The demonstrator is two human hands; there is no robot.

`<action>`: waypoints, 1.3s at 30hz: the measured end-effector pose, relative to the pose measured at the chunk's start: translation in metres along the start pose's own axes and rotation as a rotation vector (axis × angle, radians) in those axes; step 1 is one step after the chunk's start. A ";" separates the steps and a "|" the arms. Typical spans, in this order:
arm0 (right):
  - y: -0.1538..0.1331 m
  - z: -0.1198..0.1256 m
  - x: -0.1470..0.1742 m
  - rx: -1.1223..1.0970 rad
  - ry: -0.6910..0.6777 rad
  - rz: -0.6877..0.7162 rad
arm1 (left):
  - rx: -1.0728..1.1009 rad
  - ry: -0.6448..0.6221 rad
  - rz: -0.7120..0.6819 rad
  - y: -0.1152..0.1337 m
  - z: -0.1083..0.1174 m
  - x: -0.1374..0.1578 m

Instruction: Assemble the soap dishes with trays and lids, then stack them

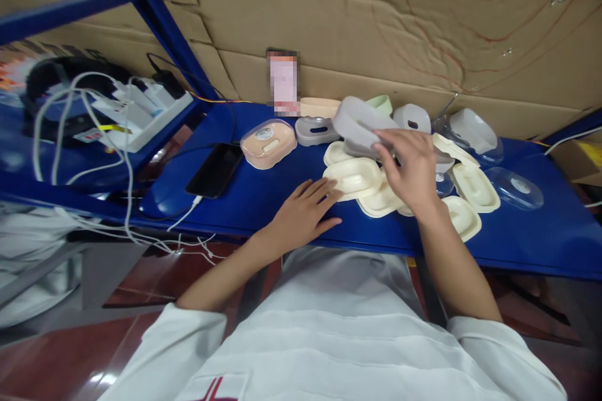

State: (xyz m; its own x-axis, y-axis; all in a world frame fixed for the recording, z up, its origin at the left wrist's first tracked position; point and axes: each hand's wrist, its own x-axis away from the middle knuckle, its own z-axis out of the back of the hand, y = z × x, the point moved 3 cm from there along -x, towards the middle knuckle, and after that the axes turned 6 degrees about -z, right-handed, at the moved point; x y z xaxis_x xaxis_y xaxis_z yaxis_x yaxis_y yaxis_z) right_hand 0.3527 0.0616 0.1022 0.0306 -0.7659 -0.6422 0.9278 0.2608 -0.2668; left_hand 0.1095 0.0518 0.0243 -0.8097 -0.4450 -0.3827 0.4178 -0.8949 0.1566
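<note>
My right hand [407, 166] is closed on the near edge of a grey plastic soap dish [355, 119], held tilted above the pile. My left hand [303, 213] lies with its fingers stretched out, fingertips at the left edge of a cream oval tray [352, 177]. Under and around that tray are several more cream pieces, one of them a cream tray [476, 187] at the right. A peach soap dish [268, 143] with a clear lid and a label sits to the left. Beside it is a dark grey slotted piece [317, 130]. My right hand partly hides the pieces behind it.
A black phone [215, 169] with a white cable lies on the blue table [291, 200]. Another phone [283, 83], its screen blurred, leans against the cardboard. Clear lids [515, 188] lie at the right. A power strip [141, 116] with tangled cables is at the left.
</note>
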 end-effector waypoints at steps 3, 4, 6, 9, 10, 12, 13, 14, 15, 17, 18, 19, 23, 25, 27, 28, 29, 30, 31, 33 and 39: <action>-0.008 0.003 0.022 -0.057 -0.102 0.098 | 0.010 0.042 0.107 -0.011 -0.008 0.022; -0.012 0.002 0.031 -0.076 -0.139 0.125 | 0.014 0.076 0.148 -0.015 -0.007 0.032; -0.022 -0.003 0.050 -0.107 -0.212 0.163 | 0.040 0.132 0.188 -0.018 -0.001 0.052; -0.041 -0.017 0.072 -0.137 -0.290 0.219 | 0.096 0.240 0.226 -0.012 0.009 0.075; -0.048 -0.022 0.077 -0.146 -0.312 0.251 | 0.102 0.296 0.243 -0.010 0.011 0.080; -0.064 -0.031 0.082 -0.159 -0.359 0.322 | 0.086 0.418 0.270 -0.006 0.014 0.086; -0.070 -0.035 0.083 -0.165 -0.379 0.351 | 0.066 0.463 0.269 -0.005 0.015 0.087; -0.075 -0.037 0.082 -0.171 -0.394 0.369 | 0.044 0.485 0.257 -0.004 0.015 0.087; -0.079 -0.040 0.082 -0.182 -0.404 0.376 | 0.023 0.483 0.238 -0.004 0.014 0.087; -0.081 -0.042 0.081 -0.214 -0.422 0.371 | 0.002 0.440 0.199 -0.006 0.013 0.086; -0.081 -0.043 0.081 -0.233 -0.435 0.366 | 0.011 0.418 0.183 -0.007 0.012 0.085; -0.080 -0.045 0.081 -0.249 -0.454 0.365 | 0.033 0.402 0.177 -0.009 0.011 0.086; -0.080 -0.046 0.084 -0.284 -0.521 0.400 | 0.131 0.370 0.202 -0.013 0.008 0.087; -0.080 -0.042 0.081 -0.281 -0.525 0.423 | 0.138 0.368 0.204 -0.013 0.008 0.087; -0.075 -0.031 0.075 -0.234 -0.482 0.412 | 0.136 0.375 0.200 -0.013 0.009 0.087; -0.068 -0.023 0.072 -0.189 -0.442 0.381 | 0.136 0.379 0.200 -0.012 0.009 0.087; -0.057 -0.015 0.070 -0.132 -0.389 0.330 | 0.136 0.382 0.202 -0.012 0.009 0.086; -0.044 -0.005 0.070 -0.066 -0.329 0.261 | 0.138 0.383 0.206 -0.012 0.009 0.086; -0.028 0.003 0.072 0.001 -0.273 0.186 | 0.141 0.385 0.209 -0.012 0.009 0.086; 0.005 0.016 0.082 0.122 -0.211 0.060 | 0.144 0.387 0.216 -0.012 0.007 0.086; 0.039 -0.001 0.120 0.181 -0.256 -0.059 | 0.107 0.399 0.228 -0.012 0.008 0.085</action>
State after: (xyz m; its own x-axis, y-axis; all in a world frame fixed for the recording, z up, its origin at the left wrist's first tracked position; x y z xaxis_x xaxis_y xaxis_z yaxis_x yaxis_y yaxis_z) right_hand 0.3919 -0.0194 0.0144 0.0455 -0.9056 -0.4217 0.9812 0.1197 -0.1512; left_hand 0.0325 0.0240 -0.0028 -0.4723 -0.6015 -0.6443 0.5047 -0.7838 0.3618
